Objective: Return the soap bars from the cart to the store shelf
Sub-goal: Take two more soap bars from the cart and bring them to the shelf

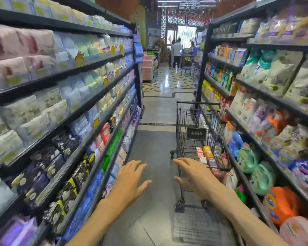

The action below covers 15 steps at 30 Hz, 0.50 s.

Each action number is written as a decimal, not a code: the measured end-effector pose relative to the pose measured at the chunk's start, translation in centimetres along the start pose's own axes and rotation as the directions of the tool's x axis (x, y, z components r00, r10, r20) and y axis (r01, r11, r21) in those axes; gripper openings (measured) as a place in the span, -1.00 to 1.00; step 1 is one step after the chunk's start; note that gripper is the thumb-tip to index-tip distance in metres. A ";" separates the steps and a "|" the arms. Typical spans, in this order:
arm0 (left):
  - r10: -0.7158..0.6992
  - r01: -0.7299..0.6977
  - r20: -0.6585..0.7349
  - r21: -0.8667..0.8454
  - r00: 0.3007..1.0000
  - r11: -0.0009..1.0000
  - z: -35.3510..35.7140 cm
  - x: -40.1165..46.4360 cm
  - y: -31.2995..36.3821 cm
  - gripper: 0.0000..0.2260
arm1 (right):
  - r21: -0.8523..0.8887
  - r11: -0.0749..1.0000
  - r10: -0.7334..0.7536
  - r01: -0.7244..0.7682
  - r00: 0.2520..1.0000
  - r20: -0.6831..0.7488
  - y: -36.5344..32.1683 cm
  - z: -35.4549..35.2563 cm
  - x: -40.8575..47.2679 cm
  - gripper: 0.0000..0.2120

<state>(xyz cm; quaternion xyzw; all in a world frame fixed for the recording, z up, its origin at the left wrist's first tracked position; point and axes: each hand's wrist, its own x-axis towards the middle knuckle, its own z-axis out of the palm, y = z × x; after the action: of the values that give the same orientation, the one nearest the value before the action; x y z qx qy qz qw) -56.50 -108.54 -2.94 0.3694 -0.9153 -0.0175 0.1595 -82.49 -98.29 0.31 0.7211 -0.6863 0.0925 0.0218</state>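
Both bare hands were stretched forward over the aisle floor, palms down and holding nothing. The left hand hovered with its fingers spread apart, near the lower shelves on the left. The right hand reached toward the near end of the wire shopping cart, fingers loosely apart and thumb out; it overlapped the cart's near edge in the view, though whether it touched the wire could not be told. The soap bars, small boxed packs in orange, red and white, lay in a row in the cart's basket, against its right side. The cart stood just beside the right-hand shelf, which carried detergent bottles and an orange Tide jug.
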 end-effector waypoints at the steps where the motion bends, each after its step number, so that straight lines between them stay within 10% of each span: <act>1: 0.000 0.000 -0.001 0.006 1.000 1.000 0.6 2.0 -1.0 -0.37 | 0.005 1.000 -0.003 0.003 1.000 0.001 1.0 0.5 2.1 -0.33; 15: -0.057 0.055 0.057 0.039 0.997 0.998 5.5 30.2 -15.5 -0.36 | 0.004 1.000 -0.014 0.014 0.998 0.066 14.9 3.7 31.8 -0.36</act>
<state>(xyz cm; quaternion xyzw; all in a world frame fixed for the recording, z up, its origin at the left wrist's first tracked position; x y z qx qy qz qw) -68.22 -140.82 -2.07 0.3971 -0.9090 -0.0157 0.1254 -95.61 -131.07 0.43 0.7286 -0.6814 0.0696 -0.0015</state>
